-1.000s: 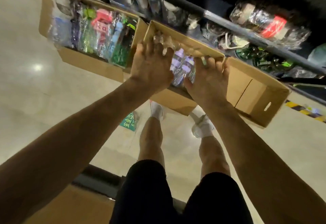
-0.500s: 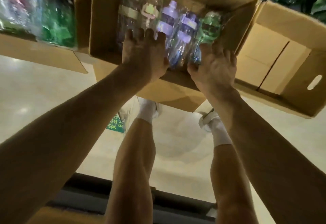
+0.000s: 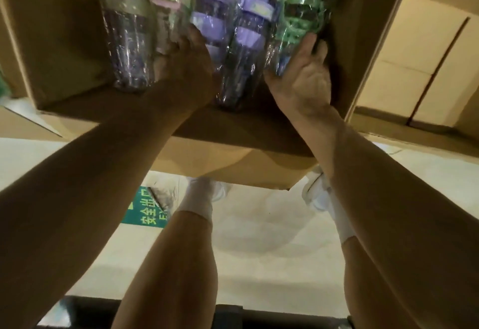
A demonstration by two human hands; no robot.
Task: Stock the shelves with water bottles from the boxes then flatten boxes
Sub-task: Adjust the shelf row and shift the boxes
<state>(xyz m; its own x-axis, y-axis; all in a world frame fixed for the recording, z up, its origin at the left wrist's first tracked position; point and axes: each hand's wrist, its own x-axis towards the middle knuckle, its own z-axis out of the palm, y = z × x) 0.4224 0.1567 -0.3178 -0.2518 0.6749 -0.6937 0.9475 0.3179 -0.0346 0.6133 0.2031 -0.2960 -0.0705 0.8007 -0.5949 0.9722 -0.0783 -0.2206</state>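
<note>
An open cardboard box (image 3: 59, 43) on the floor holds several plastic-wrapped water bottles lying side by side. My left hand (image 3: 185, 69) reaches in over a pale bottle with a pink lid (image 3: 168, 4), fingers curled round it, next to a purple-lidded bottle (image 3: 210, 15). A dark bottle with an olive band (image 3: 127, 33) lies left of that. My right hand (image 3: 302, 77) lies against the near end of a green-lidded bottle (image 3: 298, 12), fingers mostly straight, thumb beside it. Another purple bottle (image 3: 246, 38) lies between my hands.
An empty cardboard box (image 3: 414, 69) stands right of the bottle box, touching it. My legs and white shoes (image 3: 318, 194) are on the pale floor below. A green exit sticker (image 3: 147, 212) lies on the floor. A dark ledge runs along the bottom edge.
The view has dropped closer to the box. Both hands have gone deeper in, the left closing over the pink-lidded bottle, the right sliding up against the green one.
</note>
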